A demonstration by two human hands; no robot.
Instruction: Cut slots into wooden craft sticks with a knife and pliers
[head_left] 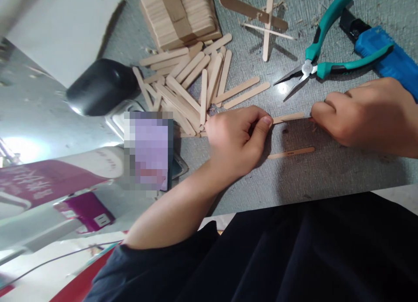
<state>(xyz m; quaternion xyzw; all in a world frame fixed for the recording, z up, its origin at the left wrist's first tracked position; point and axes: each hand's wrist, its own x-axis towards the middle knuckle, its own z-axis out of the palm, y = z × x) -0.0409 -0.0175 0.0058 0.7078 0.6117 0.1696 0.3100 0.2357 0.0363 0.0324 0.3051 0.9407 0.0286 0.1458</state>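
Observation:
My left hand is closed, with its thumb and fingers pinching the left end of a flat wooden craft stick that lies on the grey mat. My right hand is curled into a fist at the stick's right end, its fingertips touching that end; I cannot see what, if anything, it holds. A second, shorter stick lies just below, apart from both hands.
A loose heap of craft sticks and a stacked bundle lie at the back left. A glued stick cross, teal needle-nose pliers and a blue tool lie at the back right. A black case sits left.

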